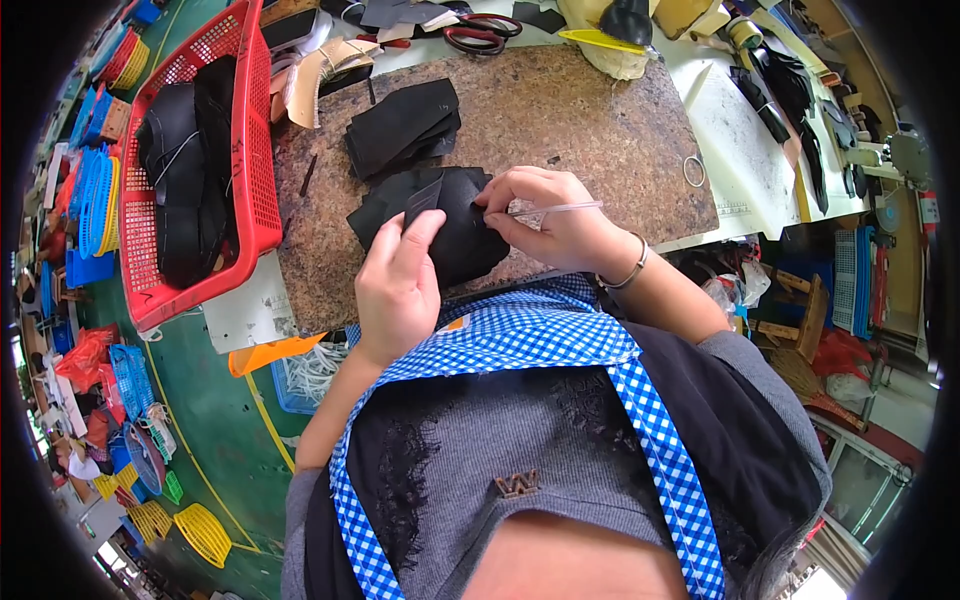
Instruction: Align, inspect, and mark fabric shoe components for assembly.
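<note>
Several black, leather-like cut pieces (pixel 465 245) lie stacked in front of me near the board's front edge. My right hand (pixel 560 220) is closed round a thin, clear pen (pixel 570 208), its tip end down at the top piece and hidden by the fingers. On the stack's left side, my left hand (pixel 402 285) pinches a narrow dark piece (pixel 424 203) with thumb and fingertips, laid against the black material. Just beyond sits a second pile of black pieces (pixel 405 125), which neither hand touches.
A speckled brown board (pixel 590 130) lies on the white table. At its left stands a red plastic basket (pixel 262 180) holding black material. Red-handled scissors (pixel 478 35) and a yellow-rimmed container (pixel 615 50) are along the far edge; a metal ring (pixel 694 172) lies right.
</note>
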Available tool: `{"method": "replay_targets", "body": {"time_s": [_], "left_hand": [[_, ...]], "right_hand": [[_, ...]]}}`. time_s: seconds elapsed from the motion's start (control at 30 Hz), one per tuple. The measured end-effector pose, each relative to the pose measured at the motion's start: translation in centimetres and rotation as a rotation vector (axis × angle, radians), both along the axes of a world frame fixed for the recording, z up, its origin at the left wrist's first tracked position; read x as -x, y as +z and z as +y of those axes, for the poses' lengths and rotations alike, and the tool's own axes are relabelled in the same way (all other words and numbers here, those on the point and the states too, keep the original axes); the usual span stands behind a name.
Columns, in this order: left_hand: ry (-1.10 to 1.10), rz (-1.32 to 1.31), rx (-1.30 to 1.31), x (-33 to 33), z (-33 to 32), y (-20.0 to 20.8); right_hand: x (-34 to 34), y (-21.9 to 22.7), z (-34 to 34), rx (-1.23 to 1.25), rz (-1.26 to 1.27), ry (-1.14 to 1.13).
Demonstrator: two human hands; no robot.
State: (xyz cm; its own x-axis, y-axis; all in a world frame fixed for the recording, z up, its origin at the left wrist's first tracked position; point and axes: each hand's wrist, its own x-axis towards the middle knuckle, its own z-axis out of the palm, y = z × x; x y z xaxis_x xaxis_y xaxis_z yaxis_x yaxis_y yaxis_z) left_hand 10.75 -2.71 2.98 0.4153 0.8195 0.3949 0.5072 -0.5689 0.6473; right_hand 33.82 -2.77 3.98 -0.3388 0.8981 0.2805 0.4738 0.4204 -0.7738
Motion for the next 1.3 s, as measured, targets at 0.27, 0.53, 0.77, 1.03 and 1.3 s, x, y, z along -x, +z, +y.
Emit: {"method": "replay_targets", "body": {"time_s": [0.27,0.53,0.77,1.03,1.3], "left_hand": [[-0.079,0.135,-0.053,-0.7,0.3,1.2],[0.011,0.009,-0.042,-0.4,0.4,0.6],[0.047,-0.063,0.042,-0.4,0.3,1.2],[0.018,-0.079,0.069,0.1,0.5,1.0],[-0.044,0.074,-0.029,0.0,0.1,0.4]], "right_hand": [[-0.3,-0.1,0.0,0.004,0.005,0.008],[0.3,0.1,-1.0,0.193,0.670,-0.241],[0.4,-0.8,-0.6,0.117,0.537,-0.196],[0.7,0.2,-0.5,0.127,0.300,-0.048],[0.8,0.1,-0.2,-0.031,0.073,0.011]]}}
